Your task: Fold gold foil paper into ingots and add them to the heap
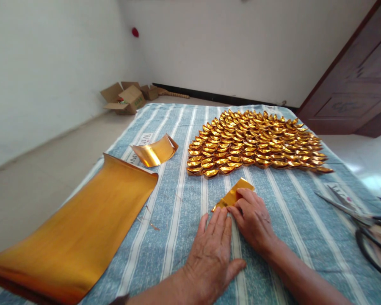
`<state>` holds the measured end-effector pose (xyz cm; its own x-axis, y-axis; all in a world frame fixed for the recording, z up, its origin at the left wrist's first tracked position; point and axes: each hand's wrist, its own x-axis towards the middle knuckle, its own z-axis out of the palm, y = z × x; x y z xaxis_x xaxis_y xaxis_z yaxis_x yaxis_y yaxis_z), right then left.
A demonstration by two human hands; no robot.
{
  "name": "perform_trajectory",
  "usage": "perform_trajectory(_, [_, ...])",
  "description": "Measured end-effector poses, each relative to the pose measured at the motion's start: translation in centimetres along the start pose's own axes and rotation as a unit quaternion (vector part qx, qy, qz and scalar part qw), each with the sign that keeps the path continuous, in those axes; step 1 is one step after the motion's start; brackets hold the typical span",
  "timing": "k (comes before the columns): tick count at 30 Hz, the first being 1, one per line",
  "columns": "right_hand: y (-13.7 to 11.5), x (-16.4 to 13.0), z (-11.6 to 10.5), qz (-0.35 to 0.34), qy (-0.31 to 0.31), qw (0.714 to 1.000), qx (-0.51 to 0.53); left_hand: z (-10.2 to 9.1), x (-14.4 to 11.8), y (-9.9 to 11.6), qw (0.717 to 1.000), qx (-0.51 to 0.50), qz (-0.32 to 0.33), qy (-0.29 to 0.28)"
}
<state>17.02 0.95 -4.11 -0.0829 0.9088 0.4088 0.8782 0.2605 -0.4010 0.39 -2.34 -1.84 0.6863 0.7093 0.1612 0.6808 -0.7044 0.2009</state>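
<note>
A: What are the two hands doing at this moment?

B: Both hands are pressing on a small gold foil sheet point(233, 195) that lies on the striped blue cloth point(184, 203), in the near middle of it. The left hand point(211, 250) lies flat with the palm down and the fingers stretched together, and its fingertips touch the near edge of the sheet. The right hand point(253, 218) lies over the right part of the sheet, with the fingers bent down on the foil. Neither hand closes around the sheet; they only hold it down against the cloth.

A: Is the sheet flat?

B: Not fully. It seems folded, with one corner pointing away from the person, but the hands hide the near part, so I cannot tell the exact fold.

A: What is beyond the hands?

B: Just behind the sheet there is a big group of folded gold ingots point(254, 142), set in tight rows on the far half of the cloth.

A: And on the sides?

B: On the left a large gold foil roll point(82, 228) lies partly open, with its far edge curling up. Between it and the ingots a curved foil piece point(155, 151) stands apart. On the right edge a pair of scissors point(365, 222) lies on the cloth, well apart from the right hand. Far behind, on the floor near the wall, there are open cardboard boxes point(127, 97), and a dark wooden door point(358, 80) is on the right.
</note>
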Motion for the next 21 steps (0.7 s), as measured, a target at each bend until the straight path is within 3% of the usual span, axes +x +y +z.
perform_trajectory(6, [-0.2,0.1,-0.3,0.017,0.001,1.0,0.004,0.2,0.2,-0.6,1.0,-0.012,-0.01,0.007])
perform_trajectory(14, [0.3,0.0,-0.4,0.026,0.002,1.0,0.015,-0.3,1.0,-1.0,0.999,-0.005,-0.021,-0.036])
perform_trajectory(21, [0.5,0.0,-0.5,0.035,0.013,0.999,0.03,-0.5,0.6,-1.0,0.999,0.016,-0.038,-0.025])
